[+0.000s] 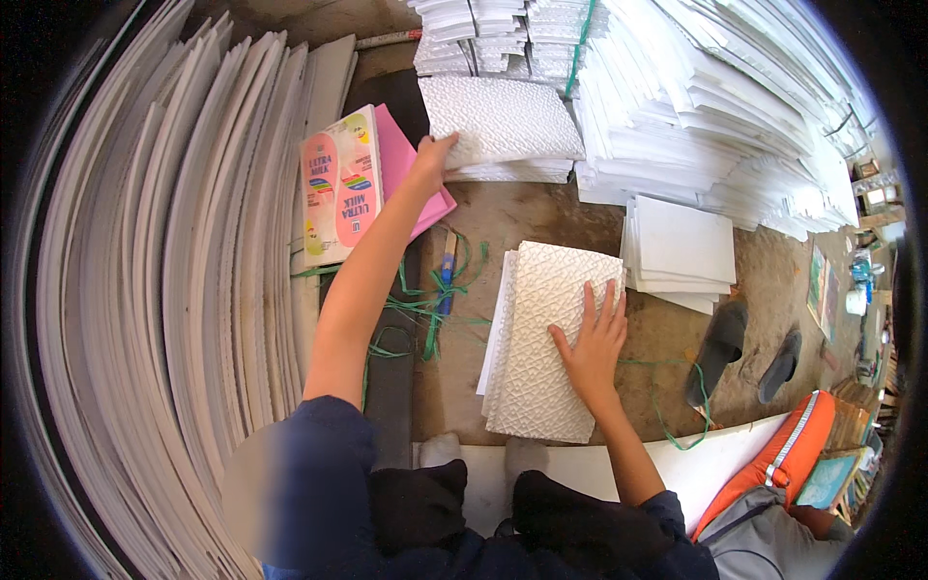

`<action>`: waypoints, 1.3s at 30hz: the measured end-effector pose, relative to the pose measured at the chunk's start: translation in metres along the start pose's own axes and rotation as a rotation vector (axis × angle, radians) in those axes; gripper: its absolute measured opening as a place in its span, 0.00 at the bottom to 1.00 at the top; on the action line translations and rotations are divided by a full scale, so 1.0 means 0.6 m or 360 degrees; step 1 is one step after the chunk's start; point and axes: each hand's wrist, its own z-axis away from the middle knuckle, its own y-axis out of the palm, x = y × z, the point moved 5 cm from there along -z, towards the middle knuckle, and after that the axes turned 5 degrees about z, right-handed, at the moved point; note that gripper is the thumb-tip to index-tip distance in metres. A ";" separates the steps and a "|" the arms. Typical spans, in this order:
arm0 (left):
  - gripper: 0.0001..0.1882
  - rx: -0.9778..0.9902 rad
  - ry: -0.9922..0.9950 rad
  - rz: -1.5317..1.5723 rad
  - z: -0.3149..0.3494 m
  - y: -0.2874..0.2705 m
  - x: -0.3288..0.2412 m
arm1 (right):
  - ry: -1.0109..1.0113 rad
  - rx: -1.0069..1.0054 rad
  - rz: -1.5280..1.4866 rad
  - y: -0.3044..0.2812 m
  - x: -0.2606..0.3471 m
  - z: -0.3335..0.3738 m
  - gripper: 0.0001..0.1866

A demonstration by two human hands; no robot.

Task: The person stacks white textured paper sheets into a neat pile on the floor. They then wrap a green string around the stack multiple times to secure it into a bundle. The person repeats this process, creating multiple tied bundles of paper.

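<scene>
My left hand (438, 159) reaches far forward and is closed on the near left corner of an embossed white sheet (512, 116). That sheet lies on top of a low stack at the back; some of the fingertips are hidden. Closer to me, my right hand (594, 348) rests flat, fingers spread, on a small pile of embossed white sheets (541, 329). The pile's edges are uneven, and smoother white sheets stick out on its left side.
Tall rows of grey-white boards (193, 242) stand at left. High white stacks (677, 106) fill the back right. Nearby lie a printed pink carton sheet (340, 188), green twine (425, 307), a blue-handled cutter (448, 275), plain white sheets (681, 242), dark slippers (717, 353) and an orange bag (768, 464).
</scene>
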 end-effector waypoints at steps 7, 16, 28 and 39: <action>0.27 -0.0178 0.0663 -0.0726 0.011 -0.023 -0.051 | 0.0020 -0.0046 0.0032 0.001 0.009 -0.003 0.38; 0.41 -0.0185 0.0330 -0.1382 -0.098 -0.017 -0.004 | 0.0058 0.0025 -0.0058 -0.003 0.005 -0.003 0.38; 0.33 -0.0287 0.0271 -0.0675 -0.117 -0.030 0.023 | 0.0028 0.0005 0.0007 -0.006 0.016 -0.008 0.38; 0.26 0.0128 -0.0148 0.0194 0.148 -0.030 -0.008 | 0.0060 -0.0129 -0.0305 -0.026 0.011 -0.004 0.35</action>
